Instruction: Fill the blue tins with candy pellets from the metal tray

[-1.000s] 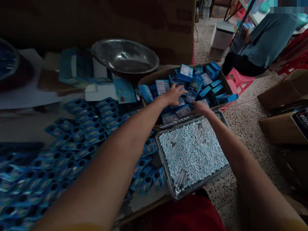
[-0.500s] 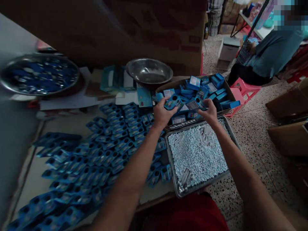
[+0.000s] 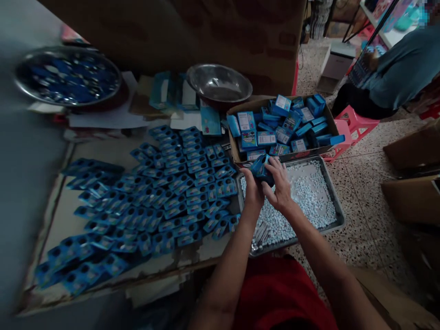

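Observation:
My left hand (image 3: 253,189) is closed round small blue boxes (image 3: 258,167) at the near edge of the carton; I cannot tell exactly how many it holds. Against their right side, my right hand (image 3: 280,188) is closed too, its fingers curled over them. Both hands are above the left part of a metal tray (image 3: 340,220) of small pale blue and white pellets (image 3: 305,206). Just beyond stands an open carton (image 3: 235,153) full of loose blue boxes (image 3: 266,138). The palms and the boxes' undersides are hidden.
Rows of blue boxes with round holes (image 3: 144,215) cover much of the table at left. Behind are an oval metal bowl (image 3: 220,85) and another bowl holding blue pieces (image 3: 68,78). A person (image 3: 402,73) sits on a pink stool (image 3: 360,123) at right.
Both hands have come back from the carton and together over the tray, with blue boxes between them. More bare tray shows at its far right. The view has shifted.

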`<state>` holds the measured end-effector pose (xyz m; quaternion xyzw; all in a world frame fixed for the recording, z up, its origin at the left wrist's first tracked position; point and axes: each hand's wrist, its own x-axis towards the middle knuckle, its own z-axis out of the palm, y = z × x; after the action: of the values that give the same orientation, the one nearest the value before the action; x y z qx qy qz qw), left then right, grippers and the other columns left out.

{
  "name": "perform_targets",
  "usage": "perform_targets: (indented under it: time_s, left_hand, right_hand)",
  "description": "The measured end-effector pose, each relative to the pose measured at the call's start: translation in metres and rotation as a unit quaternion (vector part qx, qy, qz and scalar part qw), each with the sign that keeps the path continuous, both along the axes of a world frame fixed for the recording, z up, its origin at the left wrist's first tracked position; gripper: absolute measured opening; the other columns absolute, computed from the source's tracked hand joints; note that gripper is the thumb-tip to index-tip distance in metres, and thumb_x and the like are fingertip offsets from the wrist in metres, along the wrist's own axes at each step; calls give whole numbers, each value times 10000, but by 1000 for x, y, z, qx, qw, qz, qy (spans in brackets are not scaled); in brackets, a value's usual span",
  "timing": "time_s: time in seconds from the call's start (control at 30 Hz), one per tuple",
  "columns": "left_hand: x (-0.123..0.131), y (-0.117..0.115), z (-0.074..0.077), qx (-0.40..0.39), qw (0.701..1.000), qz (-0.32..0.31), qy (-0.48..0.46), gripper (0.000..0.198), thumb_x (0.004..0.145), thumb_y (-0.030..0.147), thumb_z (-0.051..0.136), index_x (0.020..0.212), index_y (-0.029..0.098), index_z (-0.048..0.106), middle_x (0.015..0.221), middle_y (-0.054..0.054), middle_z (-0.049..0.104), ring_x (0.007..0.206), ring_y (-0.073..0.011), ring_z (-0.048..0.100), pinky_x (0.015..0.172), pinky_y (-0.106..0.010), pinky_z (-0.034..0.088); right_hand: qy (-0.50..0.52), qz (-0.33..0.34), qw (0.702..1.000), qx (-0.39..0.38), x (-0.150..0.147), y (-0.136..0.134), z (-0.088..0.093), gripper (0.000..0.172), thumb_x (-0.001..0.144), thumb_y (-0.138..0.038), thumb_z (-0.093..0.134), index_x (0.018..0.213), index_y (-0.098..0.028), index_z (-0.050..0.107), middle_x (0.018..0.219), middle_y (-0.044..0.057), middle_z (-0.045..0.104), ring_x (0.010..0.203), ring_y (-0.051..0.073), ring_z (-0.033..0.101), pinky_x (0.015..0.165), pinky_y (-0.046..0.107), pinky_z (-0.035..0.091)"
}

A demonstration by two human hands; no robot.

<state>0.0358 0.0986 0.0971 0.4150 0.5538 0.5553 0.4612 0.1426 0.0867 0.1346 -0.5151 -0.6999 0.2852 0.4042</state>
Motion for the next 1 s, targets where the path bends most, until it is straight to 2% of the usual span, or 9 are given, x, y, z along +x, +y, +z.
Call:
perform_targets:
  time_s: [0.07,0.2,0.4,0.43,0.5,0.6,0.73,0.87,1.0]
  left_hand:
    - [-3,-15,-6,-3,1000,-13,-28,659,1030,776,623,1454,273,597,1349,-123,769,1290,-289,772,1104,-434,655]
    - [0,-35,-13,-28,997,10,-65,961,722,689,971,1451,223,551,1437,-169,734,1304,-335,768,1122,-474,645]
    - [-14,-43,-21,-90,993,73,16,671,740,517,966,1260,225,660,1232,-100,796,1147,-318,795,1062,-498,665]
    - [-20,-46,-22,-92,993,68,31,658,721,493,975,1235,221,667,1203,-98,798,1119,-318,796,1054,-500,665]
    - [-30,-56,-23,-94,994,32,50,670,674,451,994,1212,213,672,1161,-100,797,1070,-320,797,1031,-499,667]
    - [-39,-77,-27,-95,993,-61,31,747,653,439,978,1283,221,641,1187,-102,786,1083,-327,797,997,-476,676]
    - [-48,-102,-35,-140,980,-139,3,695,718,439,910,1295,231,582,1175,-81,773,1045,-291,796,951,-431,680]
    - [-52,-118,-44,-235,955,-174,-49,721,631,428,987,1196,223,589,1095,-57,784,958,-256,782,871,-372,666]
    - [-45,-139,-42,-307,933,-154,-103,773,581,427,1051,1181,209,615,1106,-54,794,974,-246,780,887,-354,655]
  right_hand:
    - [21,48,998,-25,4,-12,-6,613,1039,-351,534,1647,-277,509,1827,103,423,1764,341,241,1436,656,162]
    - [94,19,992,-86,5,-35,-19,576,1084,-329,455,1655,-282,515,1836,88,420,1770,295,239,1438,603,224]
    - [157,42,977,-140,28,-54,-25,551,1047,-282,551,1597,-298,581,1824,87,438,1727,290,357,1427,559,270]
    - [162,33,975,-151,35,-54,-26,552,1046,-332,619,1596,-304,579,1841,94,408,1733,305,342,1422,569,271]
    - [179,20,962,-204,47,-54,-34,747,977,-466,795,1653,-320,514,1860,116,367,1739,339,320,1400,590,299]
    - [248,78,905,-337,55,-58,-52,1099,816,-607,951,1730,-319,414,1763,146,513,1632,371,498,1299,555,467]
    - [306,139,846,-413,52,-77,-74,1131,740,-651,1000,1681,-274,496,1539,112,702,1417,353,683,1206,476,559]
    - [307,132,834,-439,50,-97,-88,1172,699,-709,1012,1659,-251,520,1489,117,718,1362,359,694,1186,471,560]
    - [287,135,830,-458,54,-124,-102,1251,680,-748,1012,1697,-246,482,1493,132,708,1380,384,668,1191,490,538]
